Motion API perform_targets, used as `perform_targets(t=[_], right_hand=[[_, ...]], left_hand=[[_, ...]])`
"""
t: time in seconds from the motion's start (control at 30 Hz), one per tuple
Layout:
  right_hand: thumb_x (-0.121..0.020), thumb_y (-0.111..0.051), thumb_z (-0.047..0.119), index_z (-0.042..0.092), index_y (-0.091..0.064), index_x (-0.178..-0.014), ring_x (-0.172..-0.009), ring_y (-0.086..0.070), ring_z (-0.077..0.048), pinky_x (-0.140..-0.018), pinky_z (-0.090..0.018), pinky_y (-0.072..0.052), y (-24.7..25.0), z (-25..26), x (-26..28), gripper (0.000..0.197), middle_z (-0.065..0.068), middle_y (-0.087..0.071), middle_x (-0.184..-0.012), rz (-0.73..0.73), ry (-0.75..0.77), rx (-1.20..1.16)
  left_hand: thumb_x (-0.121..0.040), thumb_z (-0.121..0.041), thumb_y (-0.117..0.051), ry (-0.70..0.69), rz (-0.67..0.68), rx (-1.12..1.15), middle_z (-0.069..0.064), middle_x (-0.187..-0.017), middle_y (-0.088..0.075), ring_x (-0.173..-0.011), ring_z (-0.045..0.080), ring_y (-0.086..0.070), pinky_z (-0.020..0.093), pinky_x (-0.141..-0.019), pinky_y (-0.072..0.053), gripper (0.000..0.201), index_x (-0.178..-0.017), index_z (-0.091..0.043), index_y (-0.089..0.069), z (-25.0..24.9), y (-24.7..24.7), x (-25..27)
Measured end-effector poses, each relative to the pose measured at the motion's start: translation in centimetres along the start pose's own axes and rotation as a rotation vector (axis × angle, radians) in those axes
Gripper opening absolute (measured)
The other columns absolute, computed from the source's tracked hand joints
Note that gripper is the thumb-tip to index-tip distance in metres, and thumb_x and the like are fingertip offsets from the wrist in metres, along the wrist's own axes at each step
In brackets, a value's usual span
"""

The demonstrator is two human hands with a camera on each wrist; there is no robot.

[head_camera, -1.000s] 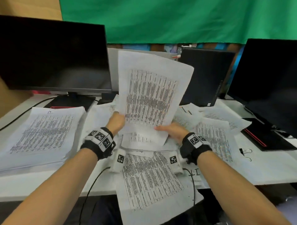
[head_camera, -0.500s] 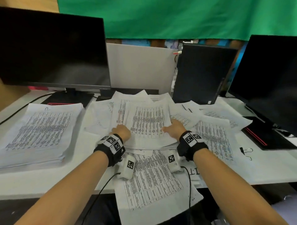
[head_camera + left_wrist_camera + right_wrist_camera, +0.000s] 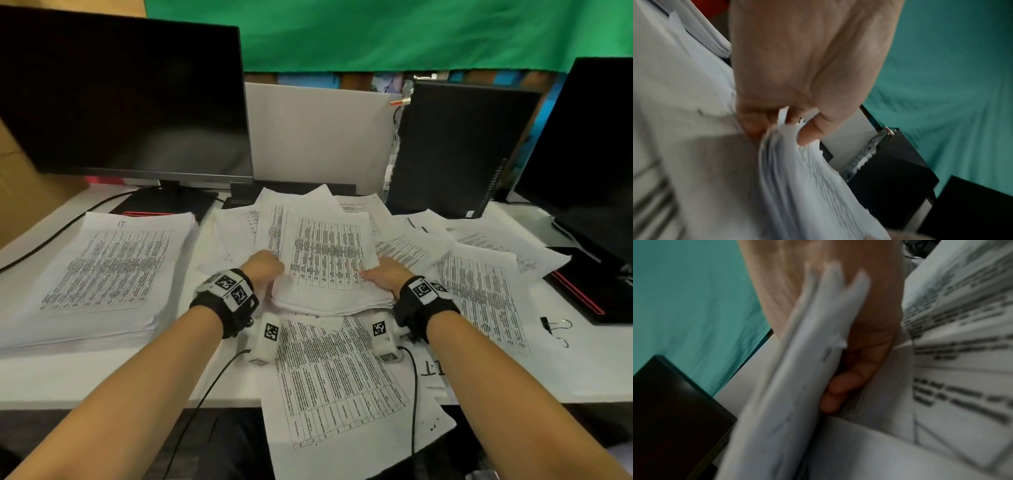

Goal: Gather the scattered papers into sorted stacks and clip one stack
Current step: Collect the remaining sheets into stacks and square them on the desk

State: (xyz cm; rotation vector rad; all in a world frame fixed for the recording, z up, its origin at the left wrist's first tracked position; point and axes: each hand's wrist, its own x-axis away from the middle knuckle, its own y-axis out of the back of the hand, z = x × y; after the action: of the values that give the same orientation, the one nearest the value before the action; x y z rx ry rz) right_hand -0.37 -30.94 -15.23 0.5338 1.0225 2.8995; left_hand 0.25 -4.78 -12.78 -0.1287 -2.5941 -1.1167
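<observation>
- One tall sorted stack (image 3: 99,270) of printed sheets lies well to the left of the grip, square on the white table (image 3: 61,377), touched by neither hand.
- Two hands hold one thing between them: a bundle of papers (image 3: 325,263) at the middle of the table.
- The left hand (image 3: 262,269) grasps the bundle's left edge; in the left wrist view its thumb sits on top and its curled fingers (image 3: 754,123) go under the fanned sheet edges (image 3: 777,146).
- The right hand (image 3: 385,275) grasps the bundle's right edge; in the right wrist view its fingers (image 3: 840,386) are curled beneath the sheets, though blur hides how many sheets there are.
- Under and around the bundle lie loose sheets, overlapping too much to count. One large printed sheet (image 3: 339,387) on the near side of the grip hangs over the table's front edge.
- More scattered sheets (image 3: 479,291) spread to the right of the grip.
- One black binder clip (image 3: 555,329) lies on the table farther right, apart from both hands and beyond the scattered sheets.
- Behind the grip stand two dark monitors, one at the left (image 3: 120,92) and one cut off at the right edge (image 3: 589,137), with one black computer case (image 3: 459,147) between them.
- Both wrist views are soft and the print there is unreadable.
</observation>
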Motion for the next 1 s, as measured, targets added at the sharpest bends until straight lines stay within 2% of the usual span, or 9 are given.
perform_targets(t=[0.07,0.13,0.23,0.3,0.47,0.57,0.8,0.9,1.0], right_hand=[[-0.089,-0.069,0.028,0.006,-0.052,-0.138,-0.123,-0.056,-0.03,-0.107,-0.039,-0.043,0.0,-0.3,-0.1,0.056,-0.01,-0.059,-0.135,-0.01,-0.02,-0.026],[-0.086,-0.072,0.031,0.005,-0.051,-0.139,-0.123,-0.055,-0.031,-0.108,-0.043,-0.043,0.0,-0.8,-1.0,0.063,-0.011,-0.058,-0.137,-0.017,-0.037,-0.053],[-0.082,-0.075,0.035,0.005,-0.048,-0.141,-0.122,-0.057,-0.031,-0.106,-0.043,-0.045,0.0,-1.0,-1.5,0.072,-0.012,-0.057,-0.137,-0.035,-0.053,-0.077],[-0.085,-0.074,0.029,0.004,-0.054,-0.136,-0.117,-0.059,-0.031,-0.104,-0.042,-0.047,0.0,-0.6,-0.7,0.06,-0.012,-0.061,-0.132,-0.036,-0.041,-0.105],[-0.089,-0.071,0.022,0.005,-0.061,-0.128,-0.113,-0.062,-0.03,-0.102,-0.04,-0.048,0.0,-0.7,0.1,0.044,-0.012,-0.065,-0.126,-0.028,-0.011,-0.189],[-0.091,-0.068,0.02,0.006,-0.061,-0.128,-0.115,-0.061,-0.03,-0.105,-0.043,-0.046,0.0,-1.0,0.4,0.04,-0.012,-0.064,-0.128,-0.011,0.028,-0.209],[-0.093,-0.064,0.012,0.006,-0.061,-0.127,-0.107,-0.06,-0.025,-0.1,-0.035,-0.047,0.0,-1.2,1.2,0.035,-0.01,-0.064,-0.126,-0.044,0.099,-0.226],[-0.093,-0.063,0.01,0.006,-0.06,-0.128,-0.106,-0.06,-0.024,-0.095,-0.031,-0.046,0.0,-1.0,1.6,0.035,-0.01,-0.064,-0.126,-0.06,0.1,-0.253],[-0.092,-0.063,0.008,0.003,-0.061,-0.126,-0.101,-0.06,-0.023,-0.093,-0.032,-0.048,0.0,-0.7,2.4,0.034,-0.011,-0.064,-0.124,-0.067,0.069,-0.305]], left_hand=[[-0.088,-0.029,-0.05,0.127,-0.266,-0.001,0.02,-0.134,-0.049,-0.12,0.037,-0.049,0.044,-0.102,-0.042,0.053,-0.135,-0.003,-0.043,1.0,2.6,-0.6],[-0.085,-0.037,-0.053,0.214,-0.413,0.003,0.017,-0.128,-0.053,-0.114,0.036,-0.053,0.044,-0.098,-0.045,0.06,-0.134,-0.004,-0.045,2.4,5.0,-0.9],[-0.084,-0.049,-0.057,0.247,-0.305,0.039,0.013,-0.132,-0.051,-0.117,0.035,-0.051,0.038,-0.093,-0.043,0.07,-0.136,-0.004,-0.043,3.7,6.3,-2.2],[-0.082,-0.052,-0.06,0.239,-0.254,0.096,0.014,-0.129,-0.054,-0.113,0.035,-0.054,0.038,-0.095,-0.045,0.068,-0.133,-0.008,-0.047,3.9,6.5,-2.7],[-0.083,-0.027,-0.07,0.204,-0.169,0.327,0.017,-0.116,-0.061,-0.106,0.037,-0.06,0.037,-0.087,-0.049,0.047,-0.12,-0.001,-0.054,3.9,5.6,-3.3],[-0.084,-0.015,-0.067,0.057,-0.207,0.304,0.018,-0.125,-0.058,-0.111,0.039,-0.057,0.049,-0.096,-0.048,0.047,-0.126,0.0,-0.05,3.2,4.7,-3.6],[-0.093,-0.003,-0.046,-0.504,-0.58,0.092,0.008,-0.097,-0.054,-0.085,0.025,-0.053,0.032,-0.073,-0.043,0.024,-0.117,-0.008,-0.048,-1.7,6.1,1.6],[-0.095,-0.01,-0.047,-0.609,-0.767,0.124,0.008,-0.089,-0.053,-0.078,0.023,-0.052,0.024,-0.059,-0.038,0.013,-0.108,-0.008,-0.047,-3.6,8.7,4.5],[-0.093,-0.012,-0.049,-0.678,-0.921,0.204,0.005,-0.092,-0.051,-0.083,0.018,-0.049,0.025,-0.064,-0.036,0.016,-0.109,-0.009,-0.05,-5.2,11.9,7.0]])
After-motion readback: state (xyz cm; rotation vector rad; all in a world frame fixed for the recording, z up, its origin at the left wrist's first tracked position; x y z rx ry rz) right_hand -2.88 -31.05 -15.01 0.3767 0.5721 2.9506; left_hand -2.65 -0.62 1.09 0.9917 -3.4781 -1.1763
